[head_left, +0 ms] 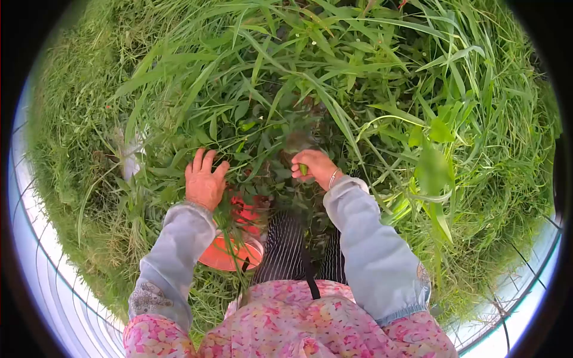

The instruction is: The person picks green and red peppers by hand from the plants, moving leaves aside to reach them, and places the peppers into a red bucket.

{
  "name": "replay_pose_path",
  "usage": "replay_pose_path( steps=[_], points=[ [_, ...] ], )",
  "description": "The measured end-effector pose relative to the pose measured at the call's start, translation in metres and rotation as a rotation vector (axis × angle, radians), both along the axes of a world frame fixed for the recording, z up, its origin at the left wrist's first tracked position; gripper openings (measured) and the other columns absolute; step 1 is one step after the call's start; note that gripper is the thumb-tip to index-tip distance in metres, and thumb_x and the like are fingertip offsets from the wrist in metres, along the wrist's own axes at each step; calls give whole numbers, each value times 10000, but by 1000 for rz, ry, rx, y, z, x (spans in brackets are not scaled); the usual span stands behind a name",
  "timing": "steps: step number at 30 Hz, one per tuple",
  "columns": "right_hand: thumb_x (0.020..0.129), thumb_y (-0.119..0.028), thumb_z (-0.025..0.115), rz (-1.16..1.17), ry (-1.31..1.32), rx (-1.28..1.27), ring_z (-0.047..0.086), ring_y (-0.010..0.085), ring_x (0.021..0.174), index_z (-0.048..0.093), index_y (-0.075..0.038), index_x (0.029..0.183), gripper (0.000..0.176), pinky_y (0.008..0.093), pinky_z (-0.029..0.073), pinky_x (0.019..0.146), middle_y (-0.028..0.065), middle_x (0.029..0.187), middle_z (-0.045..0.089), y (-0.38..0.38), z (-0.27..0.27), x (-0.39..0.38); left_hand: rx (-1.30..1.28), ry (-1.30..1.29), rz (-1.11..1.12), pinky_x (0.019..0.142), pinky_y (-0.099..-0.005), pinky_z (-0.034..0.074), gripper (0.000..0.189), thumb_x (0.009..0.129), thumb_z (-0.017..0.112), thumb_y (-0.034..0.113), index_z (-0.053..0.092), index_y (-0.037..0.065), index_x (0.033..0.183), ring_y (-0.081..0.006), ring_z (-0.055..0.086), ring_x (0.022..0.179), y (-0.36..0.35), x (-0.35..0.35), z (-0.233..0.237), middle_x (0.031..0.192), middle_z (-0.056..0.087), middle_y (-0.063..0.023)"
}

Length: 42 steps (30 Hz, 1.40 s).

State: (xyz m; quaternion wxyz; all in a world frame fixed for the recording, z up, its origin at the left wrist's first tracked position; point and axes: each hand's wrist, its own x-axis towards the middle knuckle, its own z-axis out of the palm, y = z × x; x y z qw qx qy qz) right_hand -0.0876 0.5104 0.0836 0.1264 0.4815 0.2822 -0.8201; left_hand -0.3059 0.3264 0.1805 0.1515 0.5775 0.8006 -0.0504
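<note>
My left hand (206, 180) is spread over leafy stems, its fingers apart on the foliage. My right hand (314, 167) is closed in a fist among the plants, level with the left and a short way to its right. From the fist sticks the rounded end of a short green thing (304, 169); I cannot tell its kind. A blurred greyish-brown shape (299, 141) shows just above that fist. Dark-leaved plants (280, 164) fill the gap between my hands. Beneath my left wrist stands an orange-red bucket (230, 253), partly covered by leaves and my sleeve.
Long grass blades (340, 110) arch over the plants ahead. On the right, a broad leaf (433, 167) rises close to the camera. A pale, whitish patch (131, 152) lies in the grass at left. Striped trousers (283, 247) and my legs are just behind the plants.
</note>
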Motion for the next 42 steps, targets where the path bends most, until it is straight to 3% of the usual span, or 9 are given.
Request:
replay_pose_path(
  steps=[10,11,15,19,22,31,34,40,42],
  points=[
    [833,-195,522,450,12,697,597,207,732,652,-113,1036,255,298,482,709,92,878,649,33,-51,-47,-50,22,152,911,-523,357,353,639,690,153,620,169,984,-358,385,1204,10,23,0,1242,467,-112],
    [840,-236,509,625,-6,802,605,319,884,564,-150,1180,354,372,466,815,173,992,631,37,-50,-54,-53,25,164,908,-521,360,344,638,687,151,622,167,975,-358,390,1198,12,24,0,1237,470,-113],
    [847,-263,511,900,14,831,548,377,1016,406,-178,1318,490,425,432,874,208,1125,577,36,-67,-77,5,51,207,905,-496,365,375,598,699,84,618,159,956,-361,390,1201,14,30,-4,1217,478,-110],
    [797,-271,580,591,-41,1065,574,365,951,481,-74,1190,449,453,439,842,205,989,617,21,-83,-89,60,50,253,889,-499,372,362,594,692,79,623,147,942,-365,418,1169,10,37,-12,1198,493,-114],
    [783,-313,596,792,-126,1245,588,329,938,540,-56,1076,394,448,432,833,175,960,628,14,-84,-107,75,56,216,882,-500,377,357,591,688,74,625,142,936,-366,427,1158,4,33,-18,1193,497,-117],
    [795,-372,598,1060,-133,1289,585,309,969,573,-36,1007,398,450,424,835,174,937,642,8,-69,-108,156,22,213,907,-525,347,299,672,596,165,623,136,969,-348,406,1179,-21,35,-39,1230,477,-132],
    [799,-400,605,878,-181,1007,569,357,987,549,-9,1066,477,456,434,847,224,994,620,7,-79,-120,156,-9,197,908,-504,348,274,696,569,158,632,137,961,-344,403,1180,-21,32,-37,1234,479,-136],
    [809,-412,587,646,-82,937,565,402,950,538,12,1094,514,447,450,815,253,1003,608,2,-119,-121,179,7,208,894,-480,361,287,645,608,134,643,127,929,-340,424,1149,-19,33,-36,1198,490,-127],
    [807,-409,580,771,-130,853,564,406,942,552,16,1075,503,441,446,815,247,997,612,9,-100,-124,175,-18,242,887,-482,366,272,648,607,134,640,128,918,-337,432,1144,-22,34,-41,1186,493,-123]
  ],
)
